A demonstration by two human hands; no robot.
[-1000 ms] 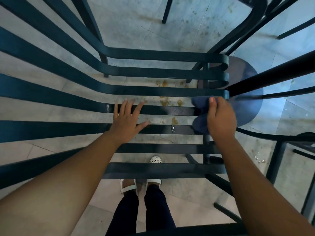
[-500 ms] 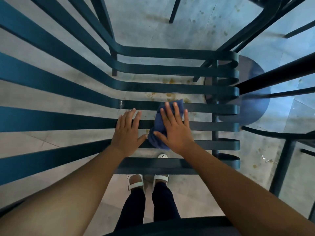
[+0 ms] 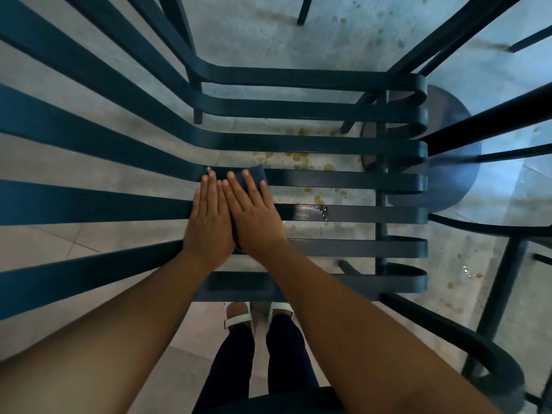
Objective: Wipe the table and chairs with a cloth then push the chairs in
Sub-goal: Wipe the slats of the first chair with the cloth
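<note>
I look straight down on a dark teal slatted metal chair (image 3: 343,177), its seat slats running left to right. My right hand (image 3: 254,213) lies flat with straight fingers on a dark blue cloth (image 3: 257,172), pressing it on the middle slats; only the cloth's far corner shows beyond my fingertips. My left hand (image 3: 209,216) rests flat on the slats right beside it, the two hands touching. A wet streak (image 3: 310,211) shines on the slat to the right of my right hand.
A round glass table top (image 3: 507,180) on a dark round base (image 3: 442,186) stands at the right, with other dark chair frames (image 3: 501,297) around it. The tiled floor below has yellowish spots (image 3: 301,158). My feet in white sandals (image 3: 239,316) stand under the chair's near edge.
My right hand slid the cloth leftward along the slats, from the seat's right end to the middle, until it met my left hand. The left hand stayed on the slats.
</note>
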